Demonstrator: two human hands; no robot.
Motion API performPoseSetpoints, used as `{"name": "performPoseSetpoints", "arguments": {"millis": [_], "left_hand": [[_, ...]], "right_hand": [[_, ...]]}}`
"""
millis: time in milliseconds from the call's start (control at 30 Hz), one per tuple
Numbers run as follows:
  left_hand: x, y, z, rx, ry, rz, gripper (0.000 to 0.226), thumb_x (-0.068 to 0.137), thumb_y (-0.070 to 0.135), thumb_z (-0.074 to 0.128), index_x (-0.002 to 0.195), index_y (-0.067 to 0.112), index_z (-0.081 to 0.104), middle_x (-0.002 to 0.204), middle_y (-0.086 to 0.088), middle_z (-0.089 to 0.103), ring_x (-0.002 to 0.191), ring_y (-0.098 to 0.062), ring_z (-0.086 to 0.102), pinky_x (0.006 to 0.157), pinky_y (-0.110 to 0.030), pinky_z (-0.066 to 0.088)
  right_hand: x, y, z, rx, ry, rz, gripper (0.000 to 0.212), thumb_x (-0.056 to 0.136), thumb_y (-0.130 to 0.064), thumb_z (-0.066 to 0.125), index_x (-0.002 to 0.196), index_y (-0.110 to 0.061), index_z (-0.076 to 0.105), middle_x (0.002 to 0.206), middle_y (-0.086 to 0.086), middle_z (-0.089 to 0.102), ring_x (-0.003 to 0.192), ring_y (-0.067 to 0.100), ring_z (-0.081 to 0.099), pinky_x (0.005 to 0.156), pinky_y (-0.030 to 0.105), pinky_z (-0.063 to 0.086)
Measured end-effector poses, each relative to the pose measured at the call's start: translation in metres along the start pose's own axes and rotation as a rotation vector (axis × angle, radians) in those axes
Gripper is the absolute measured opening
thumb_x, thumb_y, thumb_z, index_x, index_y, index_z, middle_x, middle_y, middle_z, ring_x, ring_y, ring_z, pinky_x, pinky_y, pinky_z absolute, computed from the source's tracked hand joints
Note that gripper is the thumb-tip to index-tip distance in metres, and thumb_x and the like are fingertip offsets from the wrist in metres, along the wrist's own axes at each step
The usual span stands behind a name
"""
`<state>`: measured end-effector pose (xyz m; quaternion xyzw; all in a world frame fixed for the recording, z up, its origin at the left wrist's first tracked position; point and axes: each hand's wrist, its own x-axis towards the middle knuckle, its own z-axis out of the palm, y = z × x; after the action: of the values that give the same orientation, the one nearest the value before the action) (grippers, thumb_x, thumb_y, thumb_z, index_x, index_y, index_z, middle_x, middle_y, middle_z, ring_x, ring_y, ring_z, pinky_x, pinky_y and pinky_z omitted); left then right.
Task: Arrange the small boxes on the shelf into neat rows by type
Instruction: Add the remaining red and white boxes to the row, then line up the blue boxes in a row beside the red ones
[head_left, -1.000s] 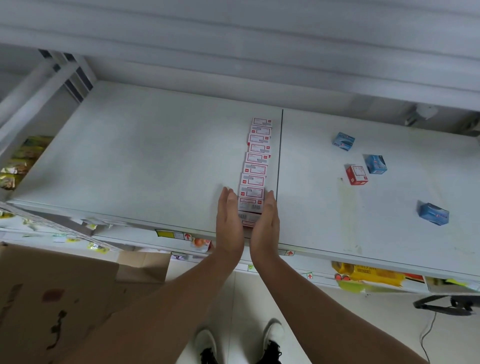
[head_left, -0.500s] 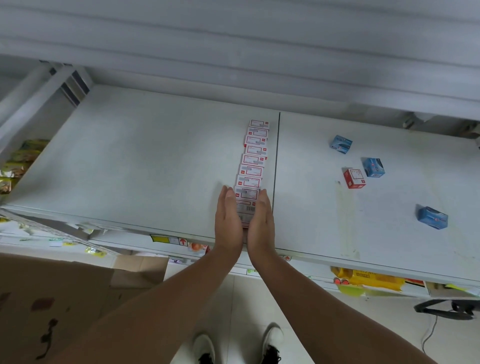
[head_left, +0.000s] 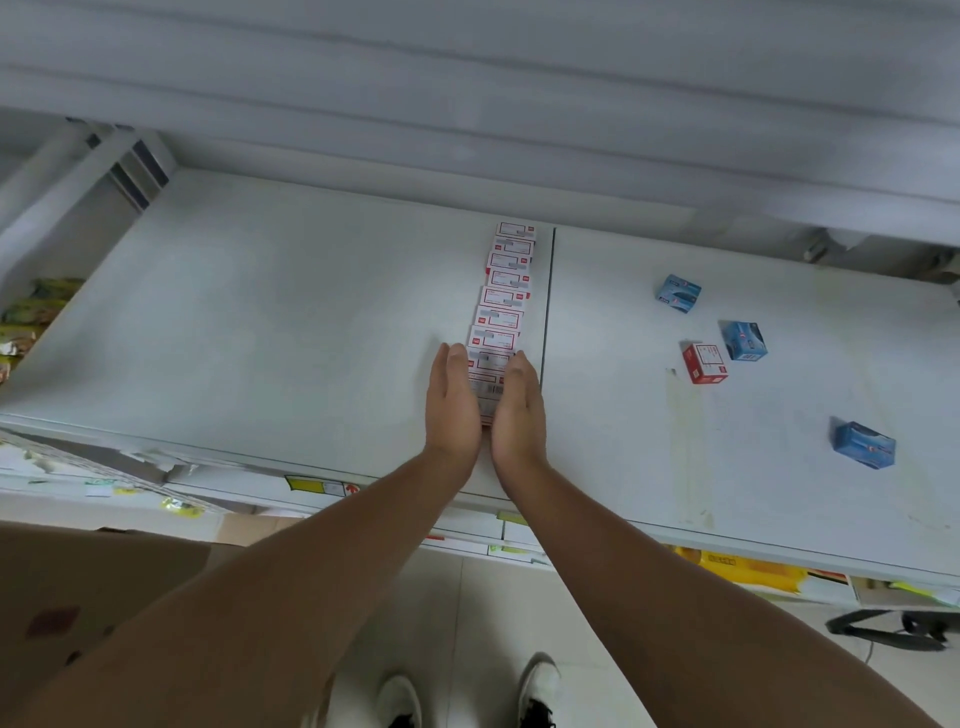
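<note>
Far left, the edge of a cardboard carton (head_left: 78, 597) sits below the shelf (head_left: 260, 322), nothing to do with me right now. Moving in, my left hand (head_left: 451, 402) stands on edge against the left side of the row of red-and-white boxes (head_left: 501, 306), fingers straight and together, gripping nothing, just pressing flat. Right beside it my right hand (head_left: 518, 410) mirrors it on the other side of the row, also flat and straight-fingered, so the nearest boxes are squeezed between my two palms. The row runs away from me toward the back of the shelf, just left of the seam (head_left: 545, 312) between the two shelf panels, and I judge it a little staggered: the middle boxes lean off line.

To do this well I want even pressure from both sides, sliding the palms forward along the row together so every box squares up, not only the front ones. Push too hard on one side and the row could bow or a box could pop up.

Further right, a loose red box (head_left: 704, 362) lies tilted just beside a blue box (head_left: 744, 340), another blue box (head_left: 678, 293) sits behind them, and a third blue box (head_left: 863, 445) lies well apart at the far right. Those are not yet sorted.
</note>
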<state>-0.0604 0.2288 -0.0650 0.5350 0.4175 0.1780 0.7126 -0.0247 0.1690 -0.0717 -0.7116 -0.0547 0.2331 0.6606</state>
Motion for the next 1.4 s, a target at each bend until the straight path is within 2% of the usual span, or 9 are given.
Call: {"name": "performPoseSetpoints", "arguments": {"millis": [133, 167, 233, 300, 433, 567, 700, 1100, 1400], "left_hand": [[-0.008, 0.009, -0.009, 0.192, -0.014, 0.072, 0.033, 0.112, 0.047, 0.035, 0.138, 0.034, 0.05, 0.117, 0.025, 0.062, 0.1, 0.018, 0.063, 0.082, -0.003, 0.048], [-0.013, 0.011, -0.015, 0.277, -0.017, 0.083, 0.037, 0.109, 0.054, 0.037, 0.136, 0.033, 0.051, 0.122, 0.02, 0.064, 0.107, 0.015, 0.063, 0.083, -0.005, 0.05], [-0.023, 0.012, -0.026, 0.441, -0.043, 0.113, 0.078, 0.092, 0.084, 0.038, 0.151, 0.032, 0.046, 0.148, 0.008, 0.058, 0.134, -0.009, 0.058, 0.105, -0.03, 0.055], [-0.031, 0.013, -0.035, 0.628, -0.066, 0.16, 0.086, 0.09, 0.087, 0.037, 0.159, 0.035, 0.037, 0.163, 0.007, 0.044, 0.147, -0.017, 0.045, 0.117, -0.045, 0.045], [-0.068, 0.034, -0.037, 0.929, -0.09, 0.262, 0.06, 0.107, 0.053, 0.047, 0.16, 0.026, 0.035, 0.166, 0.001, 0.037, 0.147, -0.024, 0.042, 0.115, -0.041, 0.041], [-0.094, 0.041, -0.031, 1.103, -0.125, 0.364, 0.057, 0.108, 0.049, 0.048, 0.158, 0.023, 0.037, 0.164, -0.001, 0.039, 0.146, -0.023, 0.042, 0.115, -0.038, 0.04], [-0.115, 0.049, -0.017, 1.251, -0.155, 0.423, 0.058, 0.106, 0.049, 0.049, 0.157, 0.026, 0.037, 0.167, 0.001, 0.033, 0.149, -0.025, 0.039, 0.117, -0.045, 0.041], [-0.169, 0.088, 0.04, 1.297, -0.247, 0.653, 0.06, 0.102, 0.053, 0.051, 0.157, 0.028, 0.041, 0.165, 0.003, 0.037, 0.15, -0.021, 0.037, 0.122, -0.042, 0.036], [-0.232, 0.052, 0.057, 1.264, -0.306, 0.713, 0.061, 0.102, 0.053, 0.051, 0.157, 0.029, 0.041, 0.168, 0.005, 0.031, 0.148, -0.023, 0.038, 0.113, -0.044, 0.043]], "right_hand": [[0.001, -0.011, -0.021, -0.147, -0.042, -0.064, 0.032, 0.111, -0.047, 0.034, 0.133, -0.046, 0.058, 0.126, -0.024, 0.065, 0.116, -0.004, 0.061, 0.096, 0.02, 0.048], [0.001, -0.013, -0.03, -0.2, -0.056, -0.08, 0.031, 0.11, -0.049, 0.035, 0.13, -0.046, 0.059, 0.124, -0.025, 0.065, 0.115, -0.004, 0.061, 0.096, 0.021, 0.049], [0.002, -0.016, -0.052, -0.352, -0.103, -0.13, 0.041, 0.107, -0.057, 0.036, 0.138, -0.043, 0.059, 0.136, -0.021, 0.062, 0.126, 0.001, 0.058, 0.107, 0.031, 0.049], [0.0, -0.021, -0.077, -0.504, -0.151, -0.144, 0.052, 0.105, -0.057, 0.041, 0.15, -0.033, 0.053, 0.151, -0.011, 0.055, 0.139, 0.009, 0.049, 0.117, 0.034, 0.04], [-0.008, -0.038, -0.126, -0.836, -0.333, -0.183, 0.058, 0.104, -0.053, 0.047, 0.153, -0.022, 0.047, 0.157, 0.0, 0.049, 0.145, 0.02, 0.043, 0.118, 0.033, 0.033], [-0.016, -0.049, -0.159, -1.024, -0.39, -0.18, 0.071, 0.1, -0.058, 0.05, 0.159, -0.02, 0.039, 0.165, 0.005, 0.036, 0.151, 0.025, 0.034, 0.125, 0.039, 0.03], [-0.02, -0.062, -0.186, -1.165, -0.42, -0.21, 0.071, 0.097, -0.057, 0.051, 0.157, -0.02, 0.043, 0.16, 0.006, 0.042, 0.145, 0.027, 0.039, 0.116, 0.046, 0.042], [-0.079, -0.124, -0.276, -1.264, -0.226, -0.271, 0.066, 0.096, -0.054, 0.054, 0.156, -0.027, 0.045, 0.157, 0.003, 0.048, 0.141, 0.026, 0.046, 0.112, 0.041, 0.046], [-0.167, -0.125, -0.324, -1.333, -0.137, -0.205, 0.06, 0.096, -0.054, 0.054, 0.151, -0.03, 0.049, 0.146, 0.001, 0.057, 0.13, 0.024, 0.057, 0.101, 0.041, 0.052]]}}
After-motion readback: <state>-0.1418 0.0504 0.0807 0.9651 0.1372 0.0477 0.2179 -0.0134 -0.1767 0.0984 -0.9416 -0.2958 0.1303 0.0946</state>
